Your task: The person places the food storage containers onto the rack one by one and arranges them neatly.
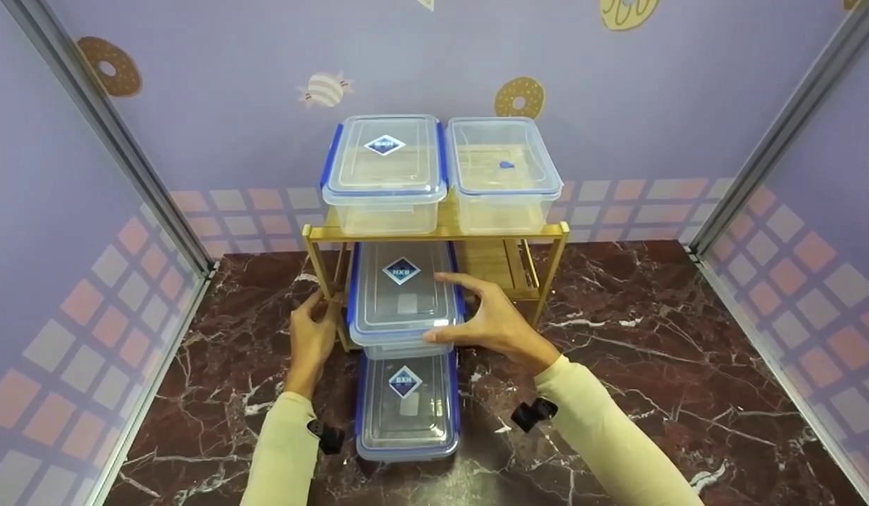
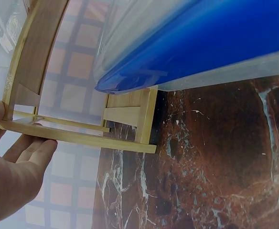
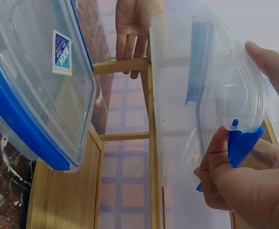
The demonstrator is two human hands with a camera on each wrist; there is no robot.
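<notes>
Blue-edged container [image 2: 211, 47] partly beyond left-wrist view

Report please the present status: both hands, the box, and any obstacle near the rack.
Left hand gripping wooden rack. Right hand at clear lidded box, grip unclear. Possible obstacle: second lidded box on marble surface, in front.

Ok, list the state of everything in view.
Upper left clip-lid box: lidded, seemingly empty.
Upper right vent-plug box: lidded, seemingly empty.
Middle clip-lid box: lidded.
Front clip-lid box: lidded.
Two-tier wooden rack: standing.
Left hand: grips the rack's frame.
Right hand: thumb and index finger spread; contact unclear.
</notes>
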